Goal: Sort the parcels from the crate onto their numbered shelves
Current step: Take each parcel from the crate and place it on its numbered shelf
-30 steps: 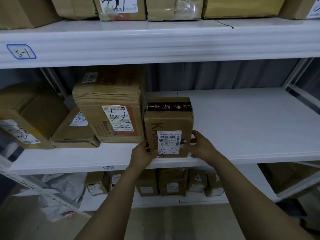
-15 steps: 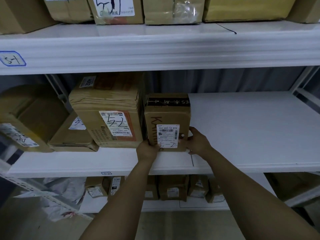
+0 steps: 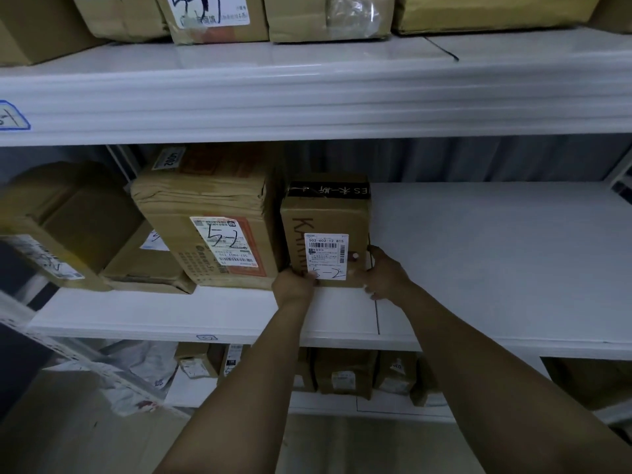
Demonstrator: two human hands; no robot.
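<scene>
A small brown cardboard parcel (image 3: 325, 220) with a white label marked 5-2 stands on the white middle shelf (image 3: 478, 268), pressed against a larger taped parcel (image 3: 208, 217) also marked 5-2. My left hand (image 3: 294, 285) grips the small parcel's lower left front corner. My right hand (image 3: 379, 271) holds its lower right edge, thumb on the front face. The crate is out of view.
More brown parcels (image 3: 68, 217) fill the left of the middle shelf. The top shelf (image 3: 307, 94) carries a row of parcels and a blue tag at its left. Small boxes (image 3: 342, 374) and plastic bags line the bottom shelf.
Both hands have pushed the small parcel deeper onto the shelf, away from the front edge and beside the larger 5-2 parcel. The view has shifted slightly.
</scene>
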